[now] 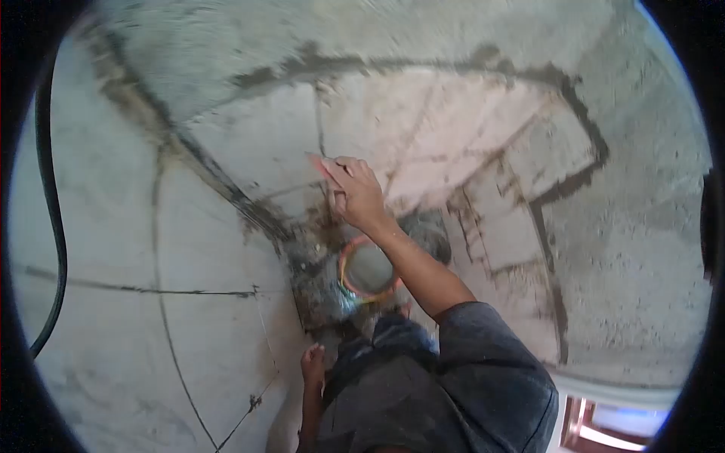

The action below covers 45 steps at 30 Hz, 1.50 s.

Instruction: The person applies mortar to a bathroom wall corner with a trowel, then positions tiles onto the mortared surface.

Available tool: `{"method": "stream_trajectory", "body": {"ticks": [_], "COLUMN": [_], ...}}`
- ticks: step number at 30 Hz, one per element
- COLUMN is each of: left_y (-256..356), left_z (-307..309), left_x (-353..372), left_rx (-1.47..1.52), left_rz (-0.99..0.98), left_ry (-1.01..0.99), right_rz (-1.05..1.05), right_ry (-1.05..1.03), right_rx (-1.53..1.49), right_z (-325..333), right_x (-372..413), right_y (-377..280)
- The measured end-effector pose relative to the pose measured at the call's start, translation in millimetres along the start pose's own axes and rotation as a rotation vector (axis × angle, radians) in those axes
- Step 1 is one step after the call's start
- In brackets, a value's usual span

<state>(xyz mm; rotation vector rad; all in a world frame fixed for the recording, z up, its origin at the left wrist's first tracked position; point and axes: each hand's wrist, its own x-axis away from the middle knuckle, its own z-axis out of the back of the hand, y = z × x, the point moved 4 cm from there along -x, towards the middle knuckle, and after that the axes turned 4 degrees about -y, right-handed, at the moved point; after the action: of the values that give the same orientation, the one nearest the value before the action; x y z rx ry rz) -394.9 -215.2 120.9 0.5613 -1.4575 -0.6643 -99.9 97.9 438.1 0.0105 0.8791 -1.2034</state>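
Note:
My right hand [358,195] reaches forward over the pale tiles, its fingers closed round a small, flat, reddish-pink scraper [322,166]. The scraper's edge is right at the tile surface, beside a dark joint line [319,121]. Under my right forearm stands a round bucket [343,273] with an orange rim and grey contents [370,269]. My left hand [313,362] hangs low beside my body, near the left-hand tiles [204,340]. Its fingers are curled in, with nothing visible in them.
Dark mortar [585,121] borders the tiled area, with rough grey concrete [634,226] beyond. A dirty dark patch [313,291] surrounds the bucket. A black cable [51,189] runs down the left side. A brown-framed window [612,423] appears at lower right.

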Motion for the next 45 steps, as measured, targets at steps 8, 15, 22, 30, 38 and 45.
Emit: {"method": "stream_trajectory", "body": {"ticks": [8, 15, 22, 30, 38, 45], "left_y": [4.8, -27.2, -77.6, -90.6, -119.5, -87.6], "left_z": [-22.1, -43.2, -138.0, -247.0, -250.4, -269.3], "left_x": [31.7, 9.3, -34.4, -80.1, -101.2, -97.4], "left_rx": [-0.207, -0.499, -0.526, -0.487, -0.368, -0.268], "left_rz": [0.258, 0.39, 0.71, 0.824, 0.697, 0.665], "left_ry": [-0.02, -0.063, 0.004, -0.056, -0.036, -0.118], "right_rz": [-1.13, -1.719, -1.533, -1.36, -1.395, -1.675], "right_ry": [0.079, 0.181, -0.204, -0.976, -0.751, -0.13], "right_rx": [-0.211, -0.27, -0.003, -0.139, -0.858, -1.184], "right_z": [-46.4, -52.1, -212.1, -327.0, -254.2, -218.3], "right_x": [370.0, 566.4, 680.1, 693.5, 648.2, 666.5], "right_y": [247.0, 376.7, 606.3, 671.9, 657.3, 641.5]}}
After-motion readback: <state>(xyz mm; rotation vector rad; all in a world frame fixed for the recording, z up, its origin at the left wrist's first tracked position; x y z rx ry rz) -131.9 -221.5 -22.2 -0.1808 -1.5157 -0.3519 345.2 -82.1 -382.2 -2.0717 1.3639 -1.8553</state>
